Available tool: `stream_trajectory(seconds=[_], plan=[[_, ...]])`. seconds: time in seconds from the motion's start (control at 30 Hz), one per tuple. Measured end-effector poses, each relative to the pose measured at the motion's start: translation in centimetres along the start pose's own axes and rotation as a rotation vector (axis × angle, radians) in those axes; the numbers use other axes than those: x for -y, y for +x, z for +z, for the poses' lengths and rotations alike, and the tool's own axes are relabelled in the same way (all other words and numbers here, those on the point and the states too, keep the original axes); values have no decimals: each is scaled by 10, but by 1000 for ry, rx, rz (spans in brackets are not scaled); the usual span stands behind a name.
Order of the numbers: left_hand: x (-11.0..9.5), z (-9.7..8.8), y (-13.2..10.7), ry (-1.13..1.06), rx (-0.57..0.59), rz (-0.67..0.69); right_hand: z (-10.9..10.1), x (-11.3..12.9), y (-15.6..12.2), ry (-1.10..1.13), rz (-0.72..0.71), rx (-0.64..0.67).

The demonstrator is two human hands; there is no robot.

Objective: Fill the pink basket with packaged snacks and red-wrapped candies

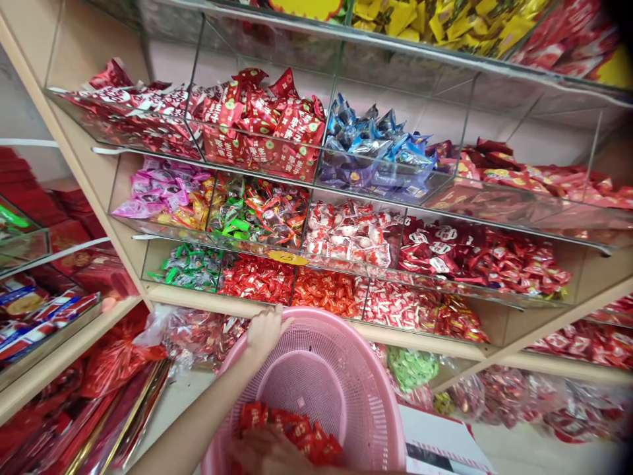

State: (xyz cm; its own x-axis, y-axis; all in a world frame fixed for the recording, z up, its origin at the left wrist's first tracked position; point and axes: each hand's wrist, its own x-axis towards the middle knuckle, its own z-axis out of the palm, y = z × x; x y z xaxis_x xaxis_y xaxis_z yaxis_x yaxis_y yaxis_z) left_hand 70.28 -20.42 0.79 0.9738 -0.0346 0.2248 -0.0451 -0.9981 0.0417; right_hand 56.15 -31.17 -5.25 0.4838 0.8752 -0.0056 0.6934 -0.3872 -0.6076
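A pink plastic basket with perforated walls stands in front of the shelves, its mouth tilted up towards me. My left hand is closed over its far left rim. Low in the view, my right hand reaches over the near part of the basket. It is blurred by motion and cut off by the bottom edge. Red candy packets lie right beside and beyond this hand, inside the basket. Whether its fingers hold any of them cannot be made out.
Clear-fronted shelf bins hold wrapped sweets: red packets, blue packets, orange-red sweets and green ones. A wooden ledge runs just behind the basket. Bagged goods and a white box sit low beside it.
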Motion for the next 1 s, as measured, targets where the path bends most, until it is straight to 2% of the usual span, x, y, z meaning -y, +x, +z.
stream_trajectory(seconds=[0.1, 0.2, 0.33, 0.4, 0.47, 0.63, 0.83, 0.93, 1.0], plan=[[0, 0, 0, 3, -5, 1, -8, 1, -5, -24, -46, 81], [0, 1, 0, -5, -7, 4, -32, 9, -4, 58, -40, 121], [1, 4, 0, -7, -17, 0, -53, 8, 10, 101, 114, 136], [1, 5, 0, 10, -27, 9, -53, 3, 17, 103, 177, 188], [1, 5, 0, 27, -34, 20, -51, -1, 21, 115, 177, 230], [1, 5, 0, 42, -34, 23, -54, 5, 18, 91, 155, 230], [1, 6, 0, 42, -41, 23, -46, 0, 14, -88, 54, 247], [1, 6, 0, 35, -40, 15, -41, -5, 13, -108, -8, 245], [1, 7, 0, 19, -30, 11, -46, -3, 12, -98, -2, 249]])
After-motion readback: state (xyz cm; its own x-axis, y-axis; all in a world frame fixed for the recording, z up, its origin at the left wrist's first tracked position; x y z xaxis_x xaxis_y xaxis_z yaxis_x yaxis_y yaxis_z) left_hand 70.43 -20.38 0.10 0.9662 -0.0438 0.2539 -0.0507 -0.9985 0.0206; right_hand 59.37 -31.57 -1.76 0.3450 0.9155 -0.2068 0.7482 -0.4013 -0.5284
